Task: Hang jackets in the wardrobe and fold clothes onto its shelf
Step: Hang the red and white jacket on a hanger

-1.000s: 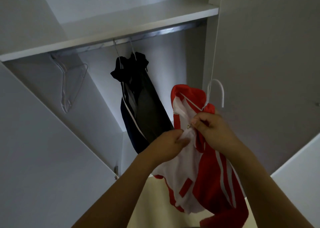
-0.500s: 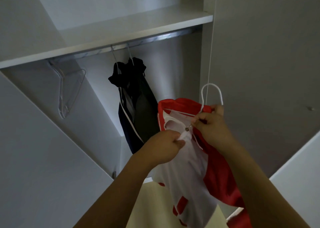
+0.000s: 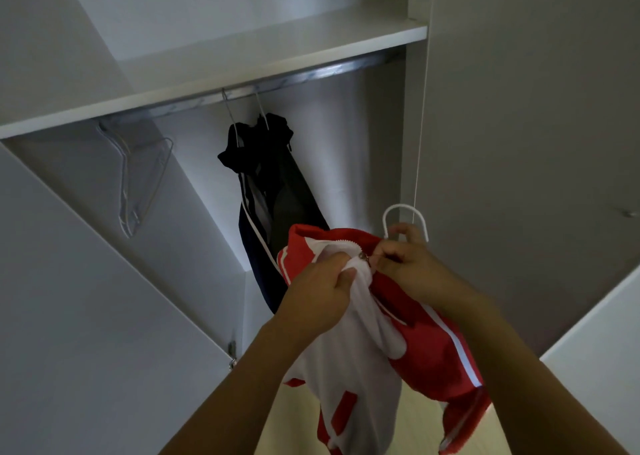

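A red and white jacket [image 3: 415,337] hangs from a white hanger [image 3: 405,212] in front of the open wardrobe. My left hand [image 3: 322,292] grips the white front panel just below the collar. My right hand [image 3: 408,264] pinches the zipper pull at the collar and holds the hanger's hook between its fingers. Deeper inside, dark jackets [image 3: 270,191] hang from the metal rail [image 3: 277,80] on wire hangers. Above the rail runs the white shelf [image 3: 242,60], bare where I can see it.
An empty clear hanger [image 3: 138,184] hangs at the rail's left end. The wardrobe's left door [image 3: 86,299] stands open. A grey side panel [image 3: 519,143] closes the right. A pale floor [image 3: 415,427] shows below the jacket.
The zipper pull has travelled up to the collar under my right hand. Both hands and the jacket have sunk lower in the view, and the white hook now stands above my right fingers.
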A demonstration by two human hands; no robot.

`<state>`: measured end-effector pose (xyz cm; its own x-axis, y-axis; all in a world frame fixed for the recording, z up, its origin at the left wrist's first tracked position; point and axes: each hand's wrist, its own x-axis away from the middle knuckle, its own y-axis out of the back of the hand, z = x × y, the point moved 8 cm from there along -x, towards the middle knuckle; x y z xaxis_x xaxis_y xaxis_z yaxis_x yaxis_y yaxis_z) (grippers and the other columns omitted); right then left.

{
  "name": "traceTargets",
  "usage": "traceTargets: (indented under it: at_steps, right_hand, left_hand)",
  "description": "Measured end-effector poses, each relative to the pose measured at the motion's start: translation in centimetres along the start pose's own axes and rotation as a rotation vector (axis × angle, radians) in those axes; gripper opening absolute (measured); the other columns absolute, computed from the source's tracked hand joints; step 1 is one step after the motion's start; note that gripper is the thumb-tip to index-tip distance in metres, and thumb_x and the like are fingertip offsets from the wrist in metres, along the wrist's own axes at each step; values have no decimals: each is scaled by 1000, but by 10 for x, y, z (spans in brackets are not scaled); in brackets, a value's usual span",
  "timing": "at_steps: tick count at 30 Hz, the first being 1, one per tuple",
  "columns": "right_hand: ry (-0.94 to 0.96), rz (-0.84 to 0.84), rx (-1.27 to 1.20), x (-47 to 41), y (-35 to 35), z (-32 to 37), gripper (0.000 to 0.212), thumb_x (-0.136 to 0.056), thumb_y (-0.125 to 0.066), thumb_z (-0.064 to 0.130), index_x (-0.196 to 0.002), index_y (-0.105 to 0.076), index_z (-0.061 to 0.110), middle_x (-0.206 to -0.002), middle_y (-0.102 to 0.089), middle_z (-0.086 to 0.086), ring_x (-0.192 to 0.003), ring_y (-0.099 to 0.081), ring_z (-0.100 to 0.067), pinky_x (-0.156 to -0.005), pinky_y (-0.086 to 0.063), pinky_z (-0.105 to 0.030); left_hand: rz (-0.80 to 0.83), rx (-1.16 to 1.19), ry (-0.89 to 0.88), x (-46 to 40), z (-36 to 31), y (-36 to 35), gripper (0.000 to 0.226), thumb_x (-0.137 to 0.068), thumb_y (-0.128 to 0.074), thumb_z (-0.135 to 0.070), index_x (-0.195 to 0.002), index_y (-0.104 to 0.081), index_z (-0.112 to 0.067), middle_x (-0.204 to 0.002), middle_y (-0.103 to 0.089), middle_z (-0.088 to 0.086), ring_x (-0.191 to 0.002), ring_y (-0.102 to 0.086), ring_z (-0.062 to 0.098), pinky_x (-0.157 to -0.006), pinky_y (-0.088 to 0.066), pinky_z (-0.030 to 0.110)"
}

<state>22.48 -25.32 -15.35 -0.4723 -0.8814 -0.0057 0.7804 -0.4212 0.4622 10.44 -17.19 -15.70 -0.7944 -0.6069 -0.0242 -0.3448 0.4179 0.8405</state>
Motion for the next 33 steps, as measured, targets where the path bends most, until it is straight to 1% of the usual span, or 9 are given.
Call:
traceTargets:
  at_steps: [2, 5, 11, 16, 19, 22, 26, 29, 33]
  right_hand:
    - [78, -30, -15, 0, -3, 6, 22, -92, -61, 11, -74, -63, 22, -116, -36, 20, -104, -41, 10, -89, -28, 1]
    - [115, 5, -26, -2, -8, 10, 22, -94, -58, 12, -75, -62, 22, -93, -54, 11, -85, -53, 2, -82, -39, -16]
    - [52, -70, -102, -6, -6, 4, 20, -94, -58, 16, -75, -62, 20, -85, -61, 5, -70, -58, 5, -65, -41, -9]
    - [167, -223, -177, -7, 4, 23, 18, -92, -60, 6, -77, -66, 14, -89, -60, -4, -81, -60, -14, -77, -48, -21]
    - [207, -181, -252, -13, 9, 38, 16, -90, -61, 3, -75, -66, 7, -83, -60, -5, -75, -58, -10, -74, -47, -18]
    - [105, 57, -224, -27, 9, 44, 18, -88, -65, 7, -72, -63, 1, -71, -59, -7, -69, -55, -14, -69, -46, -27]
    - [148, 2, -72, -38, 26, 54, 24, -87, -66, 8, -64, -61, 8, -69, -55, -3, -68, -51, -11, -68, -42, -26]
    - [273, 5, 4, -41, 26, 73, 31, -86, -66, 1, -62, -59, 18, -71, -49, 6, -65, -49, -7, -68, -40, -21]
    - [352, -11, 80, -53, 26, 88, 36, -86, -67, 2, -61, -56, 24, -74, -49, 7, -68, -50, -12, -72, -40, -28]
  left_hand:
    - [-17, 3, 14, -2, 4, 4, 41, -104, -34, -35, -143, -42, -23, -139, -52, 2, -123, -50, 18, -93, -27, 18]
    - [-15, -3, 26, -4, 11, 5, 41, -103, -36, -36, -142, -44, -24, -137, -54, 2, -118, -51, 17, -90, -28, 18]
    - [-15, 16, 38, -4, 17, 4, 40, -103, -38, -37, -140, -46, -28, -136, -56, -1, -107, -49, 8, -85, -25, 10]
    - [-17, 75, 6, -3, 11, 10, 41, -102, -41, -37, -142, -44, -29, -139, -52, -4, -104, -38, 0, -73, -18, -2]
    - [-12, 126, 8, -4, 9, 16, 41, -102, -40, -38, -141, -46, -28, -132, -56, -7, -100, -44, -2, -77, -27, 5]
    - [-8, 92, 37, -2, 9, 24, 37, -102, -39, -41, -133, -52, -26, -100, -57, -14, -77, -48, -5, -65, -31, 7]
    - [-47, 39, 23, 1, 3, 32, 40, -102, -36, -43, -135, -50, -24, -120, -61, -1, -83, -41, -1, -69, -28, 9]
    - [-54, 22, 8, -2, -5, 36, 38, -103, -36, -39, -132, -52, -20, -122, -61, 4, -88, -44, 3, -75, -33, 15]
    - [-69, 32, 32, -5, -4, 49, 37, -103, -37, -36, -132, -53, -19, -116, -61, 3, -90, -49, 8, -82, -36, 23]
